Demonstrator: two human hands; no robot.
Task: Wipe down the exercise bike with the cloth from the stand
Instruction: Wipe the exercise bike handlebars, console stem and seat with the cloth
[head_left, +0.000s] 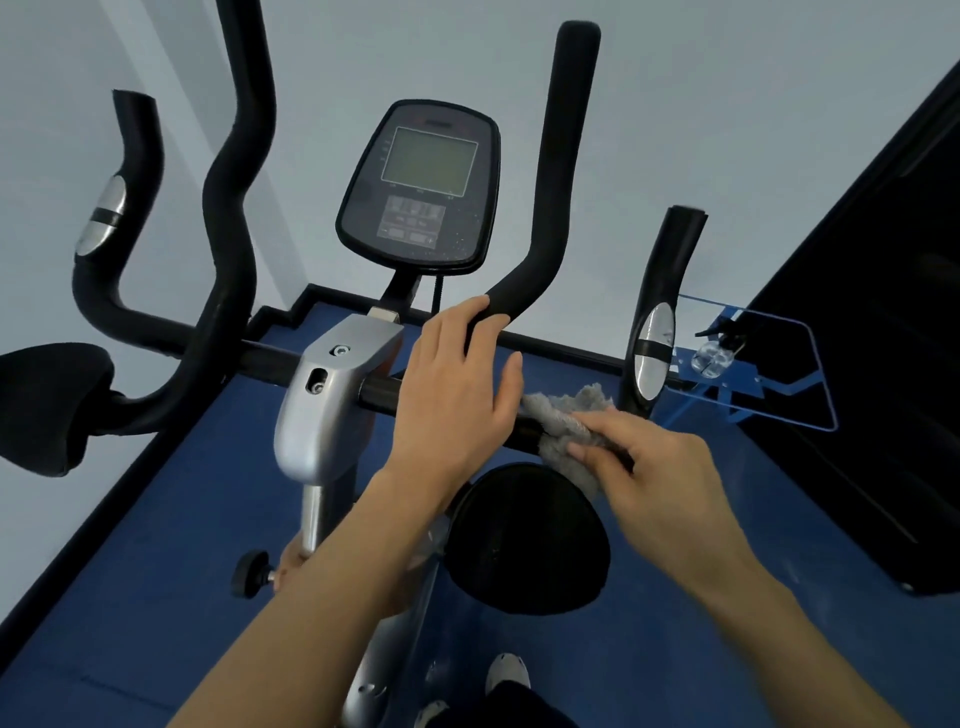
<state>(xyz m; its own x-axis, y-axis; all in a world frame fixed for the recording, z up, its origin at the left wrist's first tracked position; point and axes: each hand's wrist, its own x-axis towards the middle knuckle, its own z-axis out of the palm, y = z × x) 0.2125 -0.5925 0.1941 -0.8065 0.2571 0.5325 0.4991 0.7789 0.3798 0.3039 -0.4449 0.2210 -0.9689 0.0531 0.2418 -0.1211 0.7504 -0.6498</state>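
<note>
The exercise bike fills the view, with its console (421, 187) at the centre and a silver stem clamp (332, 395) below it. My left hand (457, 384) rests on the black handlebar (545, 218), fingers curled over the bend of the right grip. A grey fluffy cloth (566, 426) is wrapped over the horizontal bar to the right of that hand. My right hand (660, 478) grips the cloth against the bar. Part of the bar under the cloth is hidden.
A clear acrylic stand (753, 364) with a small spray bottle (719, 353) sits at right, behind the pulse grip (657, 353). A black elbow pad (530, 540) lies below my hands, another (47, 405) at left. A large black cabinet (883, 364) stands right. Blue floor, white walls.
</note>
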